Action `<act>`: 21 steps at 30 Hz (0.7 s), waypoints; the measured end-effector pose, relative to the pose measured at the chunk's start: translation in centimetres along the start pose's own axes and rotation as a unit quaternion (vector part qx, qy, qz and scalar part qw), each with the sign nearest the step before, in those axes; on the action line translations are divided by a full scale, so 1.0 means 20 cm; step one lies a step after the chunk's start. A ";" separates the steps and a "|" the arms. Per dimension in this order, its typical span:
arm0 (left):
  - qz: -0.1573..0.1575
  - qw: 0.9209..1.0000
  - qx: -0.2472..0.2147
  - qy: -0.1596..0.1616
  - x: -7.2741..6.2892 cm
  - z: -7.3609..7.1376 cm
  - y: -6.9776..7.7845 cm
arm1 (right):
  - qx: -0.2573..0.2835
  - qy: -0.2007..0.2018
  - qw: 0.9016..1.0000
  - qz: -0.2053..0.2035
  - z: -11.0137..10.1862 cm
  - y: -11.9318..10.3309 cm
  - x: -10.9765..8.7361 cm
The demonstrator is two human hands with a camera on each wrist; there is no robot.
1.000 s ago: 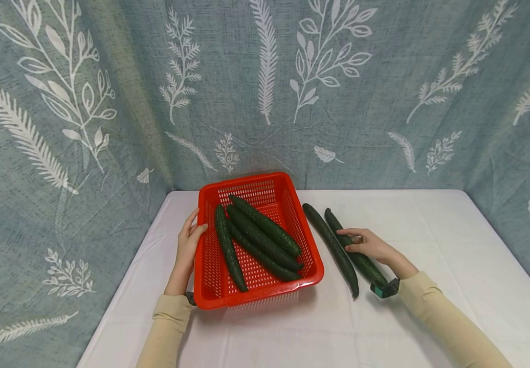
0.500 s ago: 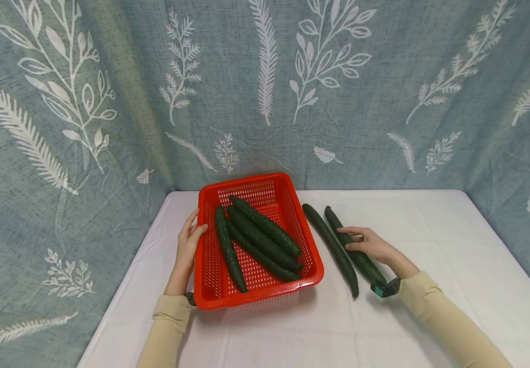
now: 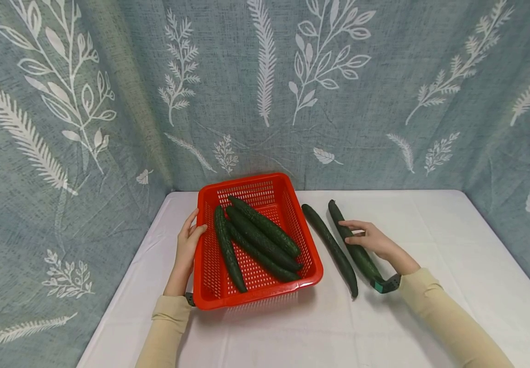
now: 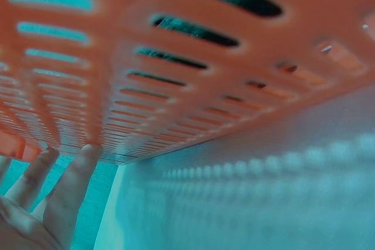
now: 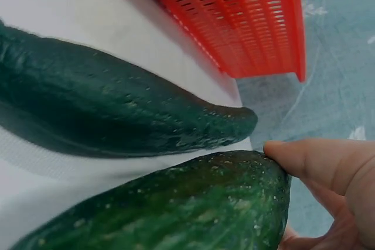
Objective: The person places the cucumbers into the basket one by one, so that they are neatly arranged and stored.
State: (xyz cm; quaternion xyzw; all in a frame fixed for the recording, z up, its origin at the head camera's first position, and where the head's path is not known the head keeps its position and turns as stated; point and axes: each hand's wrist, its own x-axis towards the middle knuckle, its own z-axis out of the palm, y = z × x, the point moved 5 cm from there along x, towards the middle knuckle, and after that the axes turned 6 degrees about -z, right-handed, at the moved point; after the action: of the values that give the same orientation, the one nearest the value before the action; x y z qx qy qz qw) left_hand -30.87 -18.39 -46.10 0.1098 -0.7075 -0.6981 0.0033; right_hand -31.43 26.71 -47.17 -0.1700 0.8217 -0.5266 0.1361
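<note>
My left hand (image 3: 185,250) grips the left rim of a red perforated plastic basket (image 3: 256,295), thumb over the edge. In the left wrist view, fingers (image 4: 70,191) lie along the outside of its slotted wall (image 4: 117,57). Several dark green cucumbers (image 3: 265,240) lie inside. Right of the basket, my right hand (image 3: 377,243) pinches a cucumber (image 3: 363,263) between thumb and fingers. The right wrist view shows the thumb on the end of this cucumber (image 5: 176,209). Another cucumber (image 3: 334,250) lies on the table between that one and the basket.
A white cloth covers the table (image 3: 431,230). Behind and at both sides hangs a grey-green curtain (image 3: 246,102) with white leaf patterns. The basket casts a dotted shadow below its front edge.
My right hand and the cucumber it pinches have shifted slightly, the cucumber's far end moving away and a little to the right. The left hand and basket stay in place.
</note>
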 end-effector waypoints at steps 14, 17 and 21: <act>-0.013 1.000 -0.012 -0.007 -0.07 0.02 0.09 | 0.016 0.010 1.000 0.007 -0.04 -0.08 0.04; -0.011 1.000 -0.008 -0.007 -0.09 0.03 0.11 | 0.023 0.014 1.000 0.011 -0.05 -0.11 0.04; -0.011 1.000 -0.007 -0.009 -0.10 0.03 0.12 | 0.021 0.014 1.000 0.006 -0.05 -0.16 0.04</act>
State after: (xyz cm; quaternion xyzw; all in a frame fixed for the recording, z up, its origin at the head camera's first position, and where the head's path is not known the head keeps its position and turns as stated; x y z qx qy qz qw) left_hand -29.43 -17.41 -43.54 0.1118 -0.7011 -0.7042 -0.0101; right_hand -32.19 25.93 -43.84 -0.1546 0.8134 -0.5452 0.1310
